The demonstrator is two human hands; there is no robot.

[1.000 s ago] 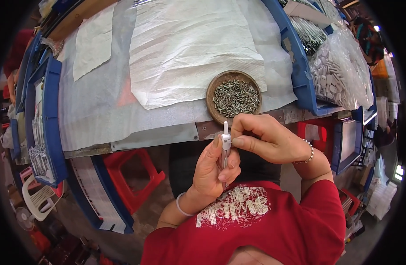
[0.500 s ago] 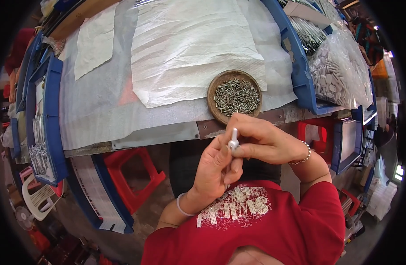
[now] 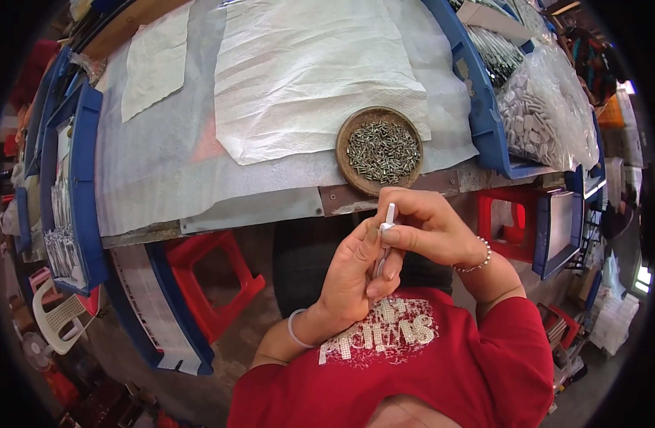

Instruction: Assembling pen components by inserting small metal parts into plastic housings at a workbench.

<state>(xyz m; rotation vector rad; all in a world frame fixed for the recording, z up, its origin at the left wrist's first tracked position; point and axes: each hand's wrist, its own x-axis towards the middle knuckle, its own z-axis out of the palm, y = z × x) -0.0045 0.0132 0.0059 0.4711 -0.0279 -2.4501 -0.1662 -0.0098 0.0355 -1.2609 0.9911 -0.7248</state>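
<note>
My left hand (image 3: pixel 359 274) was wrapped round the body of a slim white piece (image 3: pixel 388 228), its thumb up along the left side and its fingers closed on it from below. My right hand (image 3: pixel 431 232) came in from the right, thumb and forefinger pinched on the piece's head; I could not tell how my other right fingers lay, as they were hidden. The piece stood tilted between my two hands, its narrow tip pointing up and away from me, just off the near edge of the table (image 3: pixel 156 185) and above my lap.

Just beyond my right hand, at that near edge, sat a round wooden bowl (image 3: pixel 342 157) filled with small metal pins (image 3: pixel 384 151). Its far side met a wrinkled white paper sheet (image 3: pixel 313 78). To the right, a clear bag (image 3: pixel 545 118) of pale, flat pieces lay in a blue bin (image 3: pixel 488 139); on the left stood another blue tray (image 3: pixel 90 207) with thin, light-coloured parts.
</note>
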